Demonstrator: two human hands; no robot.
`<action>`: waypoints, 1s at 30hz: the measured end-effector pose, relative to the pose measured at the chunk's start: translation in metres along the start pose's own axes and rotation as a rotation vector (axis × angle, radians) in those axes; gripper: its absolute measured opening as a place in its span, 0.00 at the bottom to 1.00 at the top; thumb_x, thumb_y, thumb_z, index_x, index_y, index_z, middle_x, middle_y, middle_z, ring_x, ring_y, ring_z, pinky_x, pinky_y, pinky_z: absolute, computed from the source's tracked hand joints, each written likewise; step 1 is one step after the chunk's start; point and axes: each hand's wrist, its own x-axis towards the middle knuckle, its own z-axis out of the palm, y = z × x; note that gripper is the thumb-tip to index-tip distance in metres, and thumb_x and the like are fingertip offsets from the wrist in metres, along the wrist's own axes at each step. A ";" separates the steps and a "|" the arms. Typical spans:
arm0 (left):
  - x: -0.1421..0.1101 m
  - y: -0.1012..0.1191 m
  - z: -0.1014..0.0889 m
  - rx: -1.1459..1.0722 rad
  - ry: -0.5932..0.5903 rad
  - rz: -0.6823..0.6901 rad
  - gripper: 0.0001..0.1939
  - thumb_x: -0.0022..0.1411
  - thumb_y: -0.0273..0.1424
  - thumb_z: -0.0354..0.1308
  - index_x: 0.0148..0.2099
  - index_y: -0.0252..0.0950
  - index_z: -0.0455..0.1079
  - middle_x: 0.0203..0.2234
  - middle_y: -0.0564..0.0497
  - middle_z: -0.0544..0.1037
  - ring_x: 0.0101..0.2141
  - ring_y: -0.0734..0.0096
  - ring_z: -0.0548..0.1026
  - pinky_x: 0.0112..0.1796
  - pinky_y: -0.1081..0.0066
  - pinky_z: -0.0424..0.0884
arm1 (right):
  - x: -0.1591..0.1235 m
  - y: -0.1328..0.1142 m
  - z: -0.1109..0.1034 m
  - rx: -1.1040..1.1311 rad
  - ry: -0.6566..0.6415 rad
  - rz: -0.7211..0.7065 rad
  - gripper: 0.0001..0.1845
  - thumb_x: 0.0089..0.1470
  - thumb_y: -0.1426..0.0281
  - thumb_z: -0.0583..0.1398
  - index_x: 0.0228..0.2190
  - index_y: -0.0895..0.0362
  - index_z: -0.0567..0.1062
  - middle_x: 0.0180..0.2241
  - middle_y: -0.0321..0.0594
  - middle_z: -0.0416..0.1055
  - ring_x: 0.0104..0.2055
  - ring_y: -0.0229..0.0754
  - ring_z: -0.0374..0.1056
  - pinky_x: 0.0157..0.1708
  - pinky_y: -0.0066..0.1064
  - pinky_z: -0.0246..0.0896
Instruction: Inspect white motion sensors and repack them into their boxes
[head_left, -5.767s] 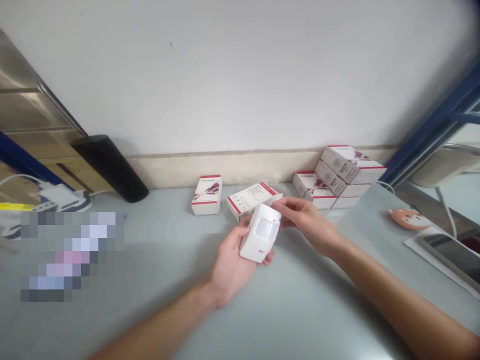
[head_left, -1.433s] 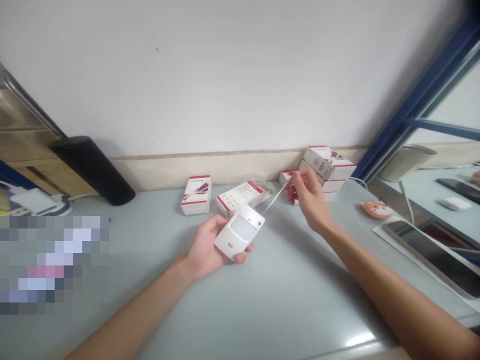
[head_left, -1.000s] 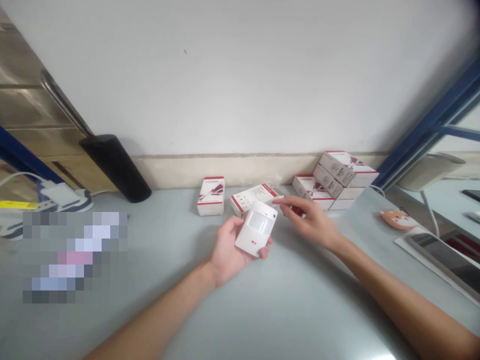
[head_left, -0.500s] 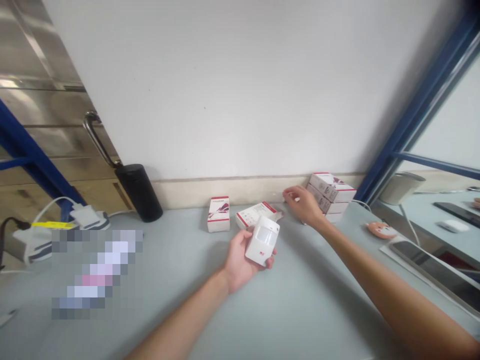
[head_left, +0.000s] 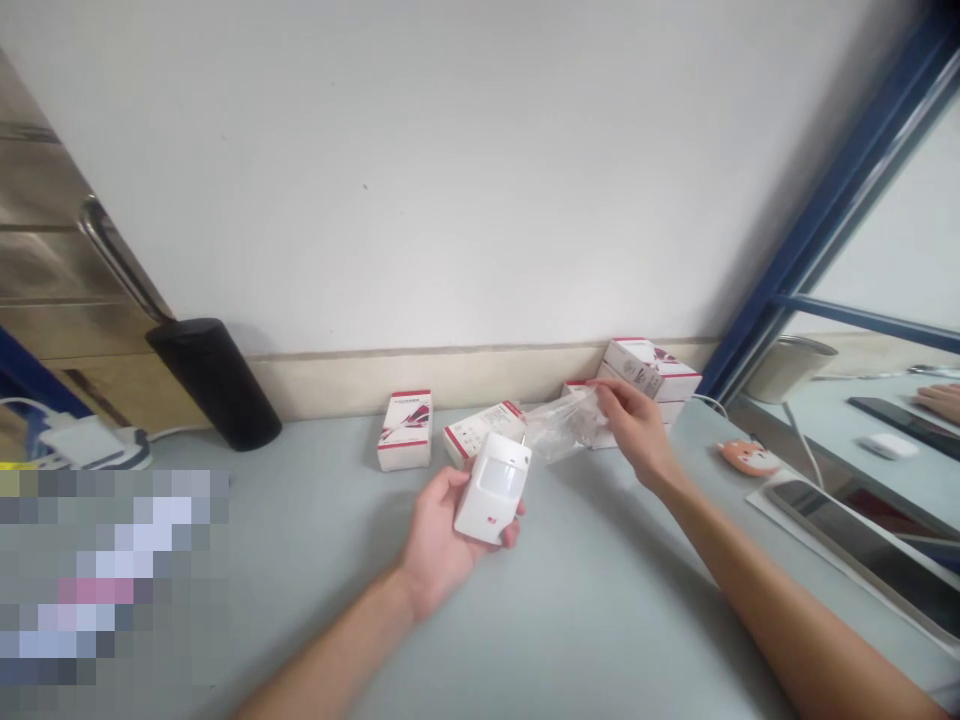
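My left hand (head_left: 442, 535) is closed around a white motion sensor (head_left: 493, 492), its window and small red mark facing up. A clear plastic bag (head_left: 559, 425) is pinched at its edge between the fingertips of my right hand (head_left: 626, 420); the bag spreads leftward behind the sensor. Partly behind the sensor and bag lies a white and red box (head_left: 480, 430). To its left another such box (head_left: 405, 430) lies on the table. Beyond my right hand is a stack of similar boxes (head_left: 652, 370), partly covered by the hand.
A black cylinder (head_left: 214, 385) stands by the wall at left, near a white charger and cable (head_left: 71, 440). On the right are an orange and white animal-shaped object (head_left: 750, 457) and a dark flat device (head_left: 862, 545) on a white sheet. A blue frame (head_left: 832, 200) rises there.
The clear bag is now spread out from my right hand, where before it hardly showed. The view has shifted, and the sensor stays in my left hand.
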 end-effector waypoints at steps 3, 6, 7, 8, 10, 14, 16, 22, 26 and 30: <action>0.000 0.001 -0.002 0.023 0.007 -0.013 0.17 0.65 0.34 0.53 0.50 0.31 0.74 0.36 0.37 0.80 0.35 0.53 0.77 0.33 0.62 0.69 | 0.001 0.000 -0.002 0.055 0.014 0.059 0.20 0.59 0.51 0.63 0.41 0.52 0.82 0.32 0.37 0.75 0.32 0.43 0.66 0.29 0.31 0.61; 0.000 0.001 -0.003 0.038 0.018 -0.039 0.15 0.64 0.34 0.53 0.48 0.32 0.74 0.37 0.38 0.80 0.35 0.53 0.78 0.34 0.61 0.69 | 0.000 0.000 -0.001 0.069 -0.004 0.109 0.19 0.59 0.50 0.63 0.40 0.52 0.82 0.29 0.36 0.72 0.29 0.41 0.64 0.27 0.30 0.58; -0.001 0.001 -0.003 0.052 0.013 -0.041 0.15 0.65 0.34 0.53 0.48 0.32 0.74 0.37 0.37 0.80 0.35 0.53 0.78 0.34 0.61 0.69 | -0.001 -0.001 0.000 0.062 -0.017 0.112 0.19 0.60 0.51 0.63 0.40 0.52 0.82 0.29 0.36 0.73 0.29 0.41 0.64 0.27 0.30 0.58; -0.001 0.001 -0.003 0.069 0.004 -0.044 0.16 0.65 0.34 0.53 0.49 0.32 0.74 0.37 0.37 0.81 0.35 0.53 0.78 0.34 0.61 0.69 | -0.002 -0.001 0.001 0.049 -0.026 0.106 0.19 0.60 0.51 0.62 0.41 0.51 0.83 0.31 0.37 0.75 0.30 0.41 0.65 0.28 0.30 0.59; -0.003 0.002 -0.001 0.103 -0.022 -0.049 0.17 0.65 0.35 0.52 0.50 0.32 0.73 0.36 0.36 0.81 0.34 0.53 0.78 0.34 0.61 0.69 | -0.004 -0.001 0.003 0.014 -0.010 0.074 0.18 0.61 0.53 0.62 0.42 0.51 0.83 0.35 0.39 0.78 0.34 0.43 0.68 0.32 0.31 0.62; -0.004 0.003 0.000 0.130 -0.044 -0.059 0.18 0.65 0.36 0.50 0.50 0.32 0.73 0.35 0.35 0.81 0.33 0.54 0.77 0.34 0.61 0.68 | -0.006 -0.002 0.005 -0.022 0.062 0.039 0.18 0.62 0.56 0.61 0.42 0.53 0.84 0.37 0.42 0.80 0.37 0.46 0.72 0.37 0.34 0.66; -0.004 0.003 -0.002 0.133 -0.046 -0.058 0.19 0.65 0.37 0.50 0.49 0.31 0.74 0.35 0.35 0.81 0.34 0.53 0.77 0.35 0.61 0.69 | -0.005 -0.002 0.005 -0.026 0.087 0.043 0.18 0.61 0.56 0.60 0.41 0.55 0.84 0.36 0.42 0.81 0.37 0.47 0.73 0.38 0.35 0.66; -0.004 0.003 -0.006 0.134 -0.081 -0.060 0.19 0.66 0.38 0.51 0.48 0.31 0.75 0.36 0.36 0.81 0.35 0.54 0.77 0.35 0.62 0.69 | -0.004 0.000 0.004 -0.071 0.109 0.052 0.19 0.60 0.56 0.60 0.41 0.56 0.84 0.36 0.42 0.81 0.38 0.47 0.73 0.39 0.35 0.66; -0.003 0.002 -0.005 0.130 -0.084 -0.047 0.19 0.66 0.37 0.51 0.48 0.31 0.76 0.36 0.36 0.80 0.36 0.54 0.77 0.35 0.62 0.69 | -0.002 0.003 0.004 -0.099 0.127 0.048 0.19 0.60 0.56 0.59 0.41 0.56 0.83 0.36 0.42 0.81 0.38 0.48 0.73 0.41 0.36 0.66; -0.004 0.003 -0.002 0.126 -0.086 -0.044 0.18 0.65 0.36 0.51 0.47 0.31 0.76 0.35 0.37 0.80 0.35 0.54 0.77 0.34 0.62 0.69 | -0.002 0.003 0.003 -0.119 0.143 0.035 0.19 0.60 0.57 0.59 0.40 0.56 0.84 0.37 0.43 0.81 0.39 0.48 0.73 0.42 0.36 0.66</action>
